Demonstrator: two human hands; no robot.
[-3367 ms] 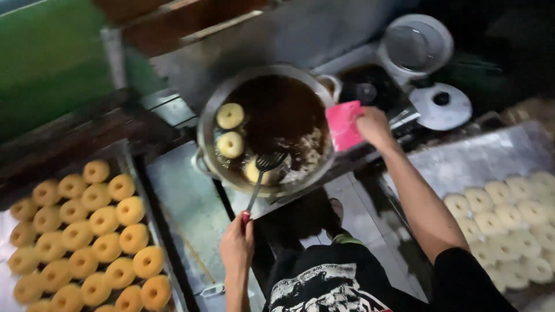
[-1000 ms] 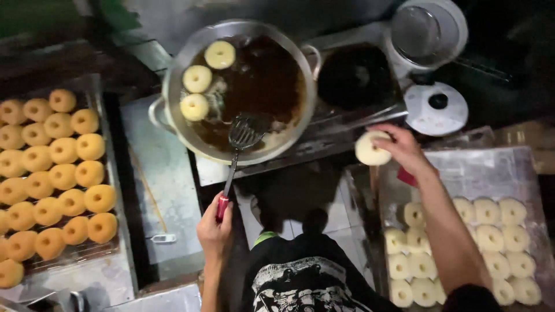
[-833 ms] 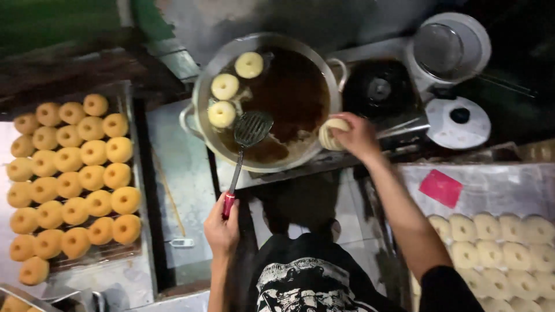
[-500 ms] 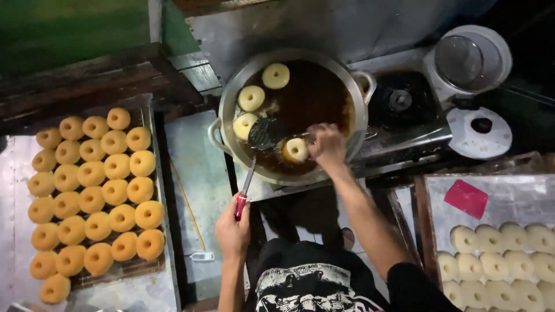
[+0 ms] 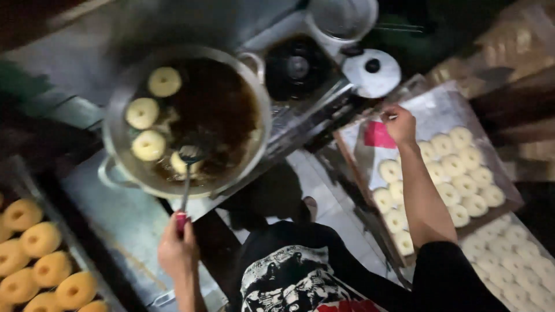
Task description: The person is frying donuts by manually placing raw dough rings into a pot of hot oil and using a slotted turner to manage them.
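Note:
My left hand (image 5: 176,251) grips the red handle of a slotted skimmer (image 5: 188,164), whose head dips into the dark oil of a big metal wok (image 5: 118,164). Several pale raw doughnuts float there; the newest one (image 5: 184,164) lies by the skimmer head. My right hand (image 5: 400,124) hovers over the tray of raw doughnut rings (image 5: 457,167) on my right, next to a pink scraper (image 5: 377,136). Blur hides whether its curled fingers hold anything.
Fried golden doughnuts (image 5: 37,260) fill a tray at the lower left. A gas burner (image 5: 296,68) sits right of the wok, with a white lid (image 5: 371,72) and a pot (image 5: 341,17) behind it. A second tray of raw rings (image 5: 514,254) lies at the lower right.
My right hand dropped the raw doughnut into the oil and swung back right over the raw-dough tray. The left hand kept the skimmer in the wok.

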